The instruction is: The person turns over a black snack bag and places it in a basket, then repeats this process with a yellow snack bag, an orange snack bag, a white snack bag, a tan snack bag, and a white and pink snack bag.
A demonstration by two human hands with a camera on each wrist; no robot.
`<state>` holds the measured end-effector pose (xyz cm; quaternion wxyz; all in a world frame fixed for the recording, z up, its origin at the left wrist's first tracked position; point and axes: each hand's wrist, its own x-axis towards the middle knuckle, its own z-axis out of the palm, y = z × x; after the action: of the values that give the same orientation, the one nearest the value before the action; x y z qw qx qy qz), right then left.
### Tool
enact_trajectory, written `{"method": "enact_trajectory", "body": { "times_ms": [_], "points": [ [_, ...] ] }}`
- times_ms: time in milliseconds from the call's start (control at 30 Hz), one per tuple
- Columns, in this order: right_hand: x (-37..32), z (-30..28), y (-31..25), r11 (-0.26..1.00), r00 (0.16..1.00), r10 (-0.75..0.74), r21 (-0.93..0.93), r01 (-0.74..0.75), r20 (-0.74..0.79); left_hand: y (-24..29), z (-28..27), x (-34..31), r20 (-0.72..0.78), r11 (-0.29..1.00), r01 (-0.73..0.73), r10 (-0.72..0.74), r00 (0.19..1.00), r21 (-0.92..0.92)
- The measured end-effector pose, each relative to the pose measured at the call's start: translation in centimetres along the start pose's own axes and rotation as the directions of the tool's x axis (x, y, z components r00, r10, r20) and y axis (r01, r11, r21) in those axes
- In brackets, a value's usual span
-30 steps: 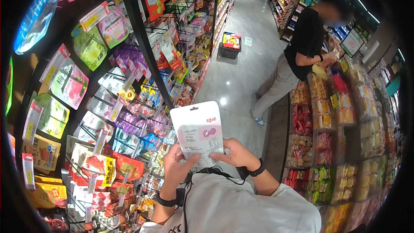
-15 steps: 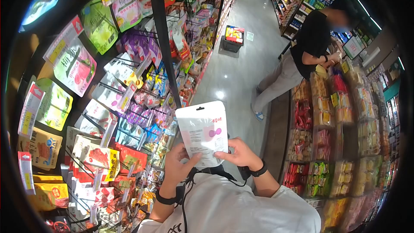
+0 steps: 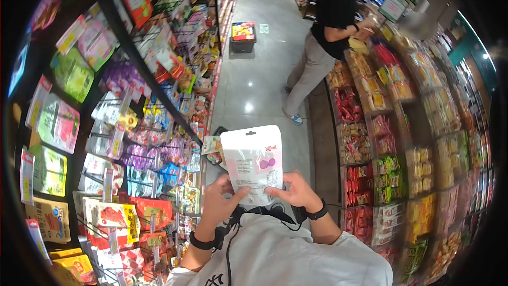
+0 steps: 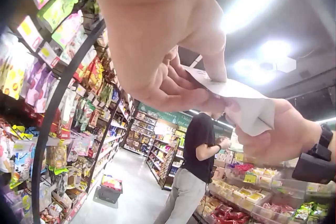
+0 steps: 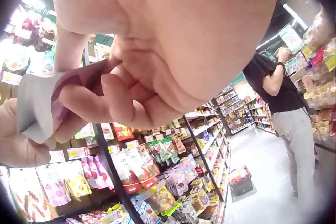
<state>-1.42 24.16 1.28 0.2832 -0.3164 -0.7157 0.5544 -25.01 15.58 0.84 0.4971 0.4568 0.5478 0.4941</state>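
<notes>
A white snack pouch (image 3: 251,151) with a hang hole, red lettering and a picture of purple round fruit stands upright before my chest in the head view. My left hand (image 3: 221,201) grips its lower left corner, thumb on the printed face and fingers behind. At the lower right corner my right hand (image 3: 296,190) pinches it in the same way. The left wrist view shows the folded bottom of the pouch (image 4: 252,108) between both hands. In the right wrist view, curled fingers lie along the back of the pouch (image 5: 39,100).
Hanging snack packets (image 3: 114,222) fill the rack on the left, behind a black post (image 3: 143,69). Packaged foods (image 3: 389,180) line the right side. A person (image 3: 325,37) in a black shirt stands at that display. A dark basket (image 3: 243,42) with packets sits on the aisle floor.
The head view has swung right, so the aisle, basket and person now appear further left. Dark-edged packets have come into view behind the pouch's left edge. Both hands keep their hold on the pouch.
</notes>
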Motion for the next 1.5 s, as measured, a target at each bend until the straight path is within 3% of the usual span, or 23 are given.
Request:
{"method": "enact_trajectory", "body": {
  "times_ms": [133,167,267,367,500,600,767,1100,1200,1300,1400,1500],
  "points": [
    [-4.2,-4.3,1.4,1.0,0.997,-0.001,-0.004,0.001,-0.078,-1.0,5.9,0.7,0.073,0.996,-0.029,0.022,0.997,0.084],
    [-5.3,-5.6,1.6,1.0,0.996,0.002,0.006,-0.002,-0.095,-1.1,8.0,0.7,0.058,0.999,-0.02,0.018,0.998,0.031],
    [-9.1,-9.3,2.5,0.999,0.988,-0.021,-0.038,0.016,-0.153,0.1,12.7,0.9,0.128,0.967,-0.087,0.058,0.99,0.238],
    [-12.9,-13.0,3.0,0.992,0.988,0.069,-0.094,-0.083,-0.141,-0.1,16.8,1.3,0.2,0.928,-0.181,0.119,0.973,0.326],
    [-16.8,-15.9,3.1,0.992,0.969,0.074,-0.078,-0.095,-0.236,0.7,21.8,2.1,0.259,0.946,-0.143,0.066,0.964,0.29],
    [-18.9,-17.5,3.9,1.0,0.945,-0.021,-0.018,0.016,-0.327,0.6,24.9,2.5,0.3,0.942,-0.199,0.114,0.947,0.271],
    [-20.5,-19.4,4.5,1.0,0.941,0.001,-0.001,-0.002,-0.339,1.3,27.7,2.4,0.304,0.944,-0.171,0.08,0.949,0.284],
    [-16.6,-20.1,4.9,1.0,0.964,-0.021,0.017,0.026,-0.264,1.0,26.2,3.4,0.197,0.956,-0.121,0.068,0.978,0.269],
    [-14.5,-19.9,4.7,1.0,0.983,0.005,-0.003,-0.006,-0.183,1.9,24.2,4.3,0.228,0.952,-0.104,0.037,0.973,0.29],
    [-12.1,-19.2,4.9,0.996,0.982,-0.087,-0.027,0.084,-0.168,2.2,21.8,5.3,0.241,0.944,-0.119,0.043,0.97,0.309],
    [-9.5,-18.8,3.7,0.999,0.995,-0.021,0.044,0.025,-0.097,2.5,19.9,6.0,0.21,0.948,-0.113,0.05,0.976,0.298],
    [-6.7,-18.4,3.2,0.999,0.998,-0.048,-0.011,0.047,-0.034,2.2,17.8,6.7,0.176,0.958,-0.114,0.069,0.982,0.263]
  ]
}}
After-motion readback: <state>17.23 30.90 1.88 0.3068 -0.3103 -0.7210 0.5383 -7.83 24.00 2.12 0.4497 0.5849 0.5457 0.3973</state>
